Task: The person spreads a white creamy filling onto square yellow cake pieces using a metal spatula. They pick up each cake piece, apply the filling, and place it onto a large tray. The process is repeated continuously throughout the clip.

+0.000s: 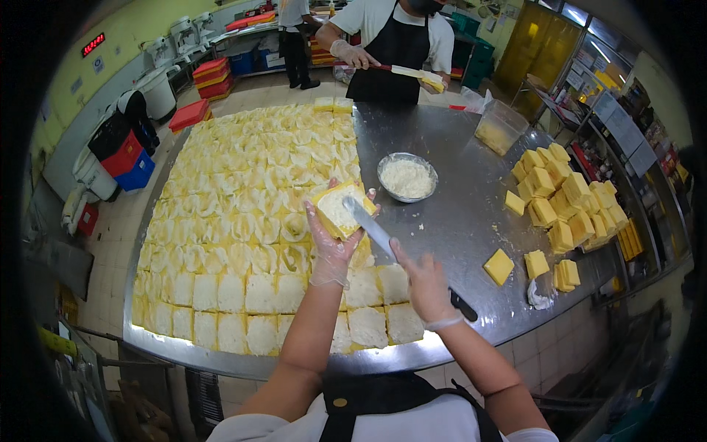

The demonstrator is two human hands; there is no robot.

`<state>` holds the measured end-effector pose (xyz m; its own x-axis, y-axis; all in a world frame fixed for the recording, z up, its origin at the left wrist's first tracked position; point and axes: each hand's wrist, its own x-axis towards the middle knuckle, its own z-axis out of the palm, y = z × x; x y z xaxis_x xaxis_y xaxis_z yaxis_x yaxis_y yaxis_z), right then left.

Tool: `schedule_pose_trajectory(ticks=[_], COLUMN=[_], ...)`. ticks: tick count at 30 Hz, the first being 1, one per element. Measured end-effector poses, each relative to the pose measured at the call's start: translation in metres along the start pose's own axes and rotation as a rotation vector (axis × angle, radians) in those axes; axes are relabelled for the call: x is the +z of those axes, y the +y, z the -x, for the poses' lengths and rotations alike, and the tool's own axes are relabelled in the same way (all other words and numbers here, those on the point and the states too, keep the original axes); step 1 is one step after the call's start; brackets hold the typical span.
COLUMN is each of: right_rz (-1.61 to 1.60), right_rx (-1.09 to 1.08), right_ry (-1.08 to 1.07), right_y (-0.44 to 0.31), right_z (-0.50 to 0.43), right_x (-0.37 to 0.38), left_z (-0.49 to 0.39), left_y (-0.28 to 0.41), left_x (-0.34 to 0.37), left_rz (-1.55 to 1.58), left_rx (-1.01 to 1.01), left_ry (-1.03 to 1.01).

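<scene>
My left hand (331, 243), in a clear plastic glove, holds up a square piece of yellow sponge cake (337, 212) topped with a white spread. Gloved as well, my right hand (428, 284) grips a long spatula with a dark handle (463, 305). The flat metal blade (375, 229) rests its tip on the spread. Beneath my hands lie rows of coated cake squares (262, 293); the nearest rows look smooth and white, the farther ones carry swirled yellow and white coating. A bowl of white crumbly spread (407, 178) stands right of the held cake.
Stacked plain cake blocks (569, 193) occupy the steel table's (458, 221) right side, with loose pieces and a crumpled white wrap (537, 295) nearer me. A clear plastic tub (500, 130) stands beyond. Across the table a co-worker (395, 50) holds a spatula and a cake piece.
</scene>
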<state>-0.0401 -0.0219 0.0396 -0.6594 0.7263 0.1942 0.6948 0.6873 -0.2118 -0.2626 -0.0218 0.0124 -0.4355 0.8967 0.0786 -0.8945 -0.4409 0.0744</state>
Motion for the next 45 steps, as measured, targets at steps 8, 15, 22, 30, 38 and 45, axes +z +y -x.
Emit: schedule_pose_trajectory(ticks=[8, 15, 22, 30, 38, 45], right_rz=[-0.026, -0.041, -0.112, -0.005, 0.179, -0.647], right_rx=[0.032, 0.054, -0.079, 0.144, -0.086, 0.215], right_ry=[-0.021, -0.163, -0.148, -0.225, -0.333, -0.607], right_y=[-0.022, -0.012, 0.014, 0.152, 0.161, 0.225], right_z=[0.026, 0.061, 0.015, -0.151, -0.248, -0.259], right_x=[-0.010, -0.006, -0.017, 0.011, 0.067, 0.088], left_z=[0.015, 0.020, 0.011, 0.044, 0.133, 0.115], left_y=[0.018, 0.019, -0.001, 0.006, -0.012, -0.019], left_x=[-0.020, -0.017, -0.021, -0.030, -0.012, -0.030], left_rz=[-0.025, -0.079, -0.150, -0.097, -0.283, -0.305], left_rx=[-0.003, 0.056, 0.137, 0.254, 0.372, 0.420], left_ry=[-0.012, -0.050, -0.055, 0.056, 0.293, 0.354])
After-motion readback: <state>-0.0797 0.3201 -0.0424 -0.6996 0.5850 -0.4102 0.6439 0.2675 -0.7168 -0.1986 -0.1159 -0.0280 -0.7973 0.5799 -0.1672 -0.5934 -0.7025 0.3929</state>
